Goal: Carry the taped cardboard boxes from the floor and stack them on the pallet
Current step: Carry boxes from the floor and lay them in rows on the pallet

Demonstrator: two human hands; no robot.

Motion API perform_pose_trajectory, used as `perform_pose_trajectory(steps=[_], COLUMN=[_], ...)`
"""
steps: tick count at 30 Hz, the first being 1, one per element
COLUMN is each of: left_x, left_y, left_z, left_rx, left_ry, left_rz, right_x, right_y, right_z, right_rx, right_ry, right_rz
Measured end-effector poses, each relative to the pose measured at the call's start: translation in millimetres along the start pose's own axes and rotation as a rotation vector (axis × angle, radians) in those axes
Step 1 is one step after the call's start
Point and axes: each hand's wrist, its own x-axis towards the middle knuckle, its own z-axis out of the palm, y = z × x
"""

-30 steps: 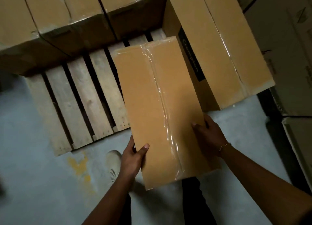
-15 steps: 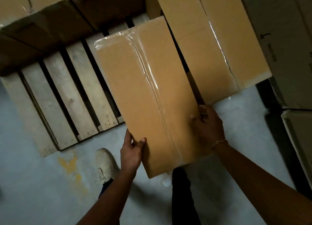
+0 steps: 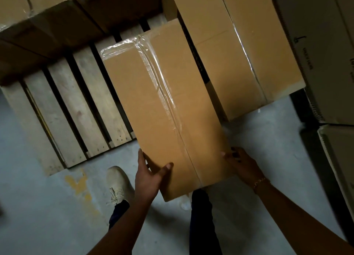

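A long taped cardboard box (image 3: 168, 109) is held between my two hands, its far end over the wooden pallet (image 3: 63, 111) and its near end over the floor. My left hand (image 3: 149, 175) grips the near left corner, thumb on top. My right hand (image 3: 242, 163) grips the near right edge. Clear tape runs down the middle of the lid. Another taped box (image 3: 239, 49) lies on the pallet just to the right, close beside the held one. More boxes (image 3: 44, 23) stand along the pallet's far side.
Pale cartons (image 3: 321, 53) are stacked at the right, with a dark gap in front of them. Bare pallet slats show left of the held box. My feet and a light shoe (image 3: 118, 184) stand on the grey concrete floor (image 3: 38, 216) near the pallet's front edge.
The box has moved forward over the pallet, toward the boxes at the back. Both hands have kept their hold on its near end; the right one has slid to the edge.
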Motion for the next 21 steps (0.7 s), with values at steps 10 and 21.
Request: perform_pose_trajectory(steps=[10, 21], left_x=[-5.5, 56.8], left_y=[-10.4, 48.0], left_z=[10.1, -19.9], left_rx=[-0.136, -0.204], left_ry=[-0.075, -0.017], left_rz=[-0.051, 0.03], right_x=[-5.7, -0.6], right_y=[18.4, -1.7], right_z=[18.5, 27.6], right_rx=[0.616, 0.935], right_ry=[-0.019, 0.032], right_rz=[0.412, 0.388])
